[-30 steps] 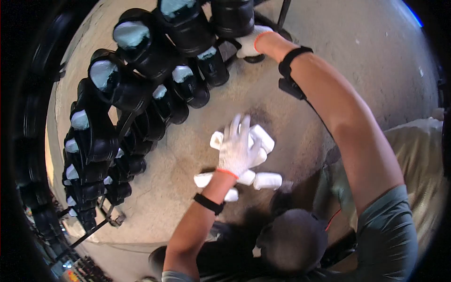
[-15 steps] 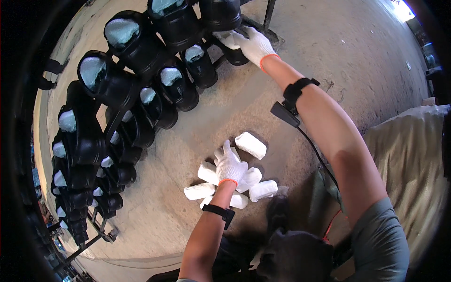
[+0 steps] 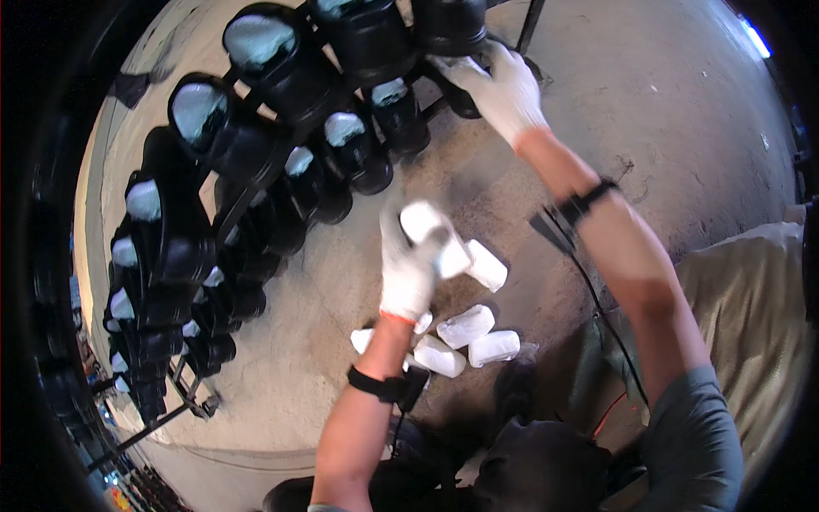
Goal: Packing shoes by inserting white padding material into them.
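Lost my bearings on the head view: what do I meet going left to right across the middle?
Rack of black boots → left hand holding a white packet → white packets on the floor → right forearm with black wrist strap → beige cloth.

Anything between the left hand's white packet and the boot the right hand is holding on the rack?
Nothing visible. The left hand holds the white packet up over bare floor; the boot under the right hand lies beyond an open gap.

White wrapped packet (image 3: 431, 230) lifted in gloved left hand (image 3: 409, 269) above concrete floor (image 3: 648, 111) | one white oblong packet (image 3: 486, 265) just beside it | cluster of white plastic-wrapped packets (image 3: 465, 327) lying together on the floor near its lower edge | no signs or screens
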A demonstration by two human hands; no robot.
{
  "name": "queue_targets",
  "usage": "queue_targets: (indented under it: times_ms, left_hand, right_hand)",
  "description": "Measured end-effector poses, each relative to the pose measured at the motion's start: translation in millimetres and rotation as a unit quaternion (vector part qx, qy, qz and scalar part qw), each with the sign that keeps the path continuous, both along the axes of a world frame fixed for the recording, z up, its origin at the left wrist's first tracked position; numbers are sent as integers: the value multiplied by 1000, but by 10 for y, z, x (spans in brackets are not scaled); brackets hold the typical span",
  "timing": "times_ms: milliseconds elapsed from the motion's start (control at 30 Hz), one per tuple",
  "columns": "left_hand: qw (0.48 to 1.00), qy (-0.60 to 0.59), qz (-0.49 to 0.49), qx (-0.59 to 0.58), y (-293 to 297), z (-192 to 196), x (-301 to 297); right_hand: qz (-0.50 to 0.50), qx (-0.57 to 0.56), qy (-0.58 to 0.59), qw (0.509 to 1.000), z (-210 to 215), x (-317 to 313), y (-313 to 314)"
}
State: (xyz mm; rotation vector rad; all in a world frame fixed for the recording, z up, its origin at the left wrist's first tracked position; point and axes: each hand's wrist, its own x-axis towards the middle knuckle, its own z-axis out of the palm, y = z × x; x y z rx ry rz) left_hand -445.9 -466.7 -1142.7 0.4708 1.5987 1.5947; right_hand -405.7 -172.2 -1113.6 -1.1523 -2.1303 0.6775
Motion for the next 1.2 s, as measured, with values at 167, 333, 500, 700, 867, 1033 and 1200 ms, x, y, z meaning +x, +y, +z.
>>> queue_targets:
  times_ms: [167,333,500,700,867,1033,1200]
  left_hand:
    - [926,-341,-2,163,304,316,-239]
    - [977,-133,-80,143,219,112,-342]
    - [977,48,-205,42,223,276,-361]
    - [966,-110,-50,-231,503,832,-411]
    - [811,584,-15,-31,1087,485,-1020]
    - [725,658,-51,-196,1650,-48,-1983]
    - [648,749,-9,-136,2077,-760,-2371]
  right_hand:
    - [258,-512,196,795,333,1006,-1282]
    - [404,-115,75,905,417,990,-1474]
    - [418,-51,8,907,455,920,-1475]
    - [259,-96,158,948,405,755,-1405]
    - [67,-243,281,926,54,86,-729]
    - [1,-83,214,973,147,-734,-793]
    - [63,125,5,990,-230,-803,-481]
